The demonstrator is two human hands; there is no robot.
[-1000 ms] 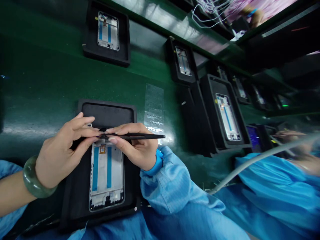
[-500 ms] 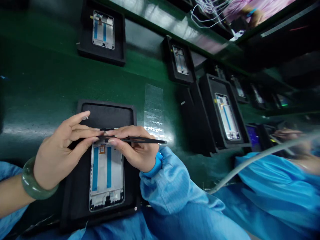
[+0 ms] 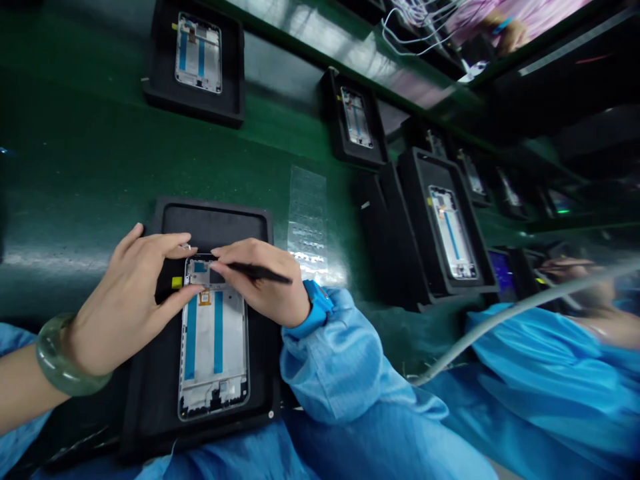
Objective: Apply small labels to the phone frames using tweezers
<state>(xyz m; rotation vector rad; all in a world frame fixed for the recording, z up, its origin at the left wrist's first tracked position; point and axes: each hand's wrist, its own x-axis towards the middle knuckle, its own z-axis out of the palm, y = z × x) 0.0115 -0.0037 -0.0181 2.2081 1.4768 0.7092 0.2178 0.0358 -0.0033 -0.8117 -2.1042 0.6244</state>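
A silvery phone frame [image 3: 231, 347] with two blue strips and a small orange flex connector [image 3: 205, 297] lies in a black tray [image 3: 263, 373]. My left hand [image 3: 125, 300] is open over its upper left, thumb on or just above the frame and fingers apart from it. A small shiny bit shows at one of its fingertips, too small to name. Black tweezers [image 3: 263, 272] are pinched in my right hand [image 3: 267, 280] over the frame's top right. Their tips are hidden by the fingers. A yellow tab [image 3: 177, 283] sticks out beside the frame's left edge.
Other black trays with phone frames stand at the back [image 3: 230, 100] and right [image 3: 483, 267]. A clear plastic sheet [image 3: 307, 207] lies right of my tray. A grey cable [image 3: 470, 340] crosses before a co-worker's blue sleeve [image 3: 540, 353]. Another person's hand [image 3: 513, 35] shows at the far top.
My hands, close together at the frame's top before, are now apart. The left thumb has moved away from the fingers, and the frame's upper part with the yellow tab has come into view.
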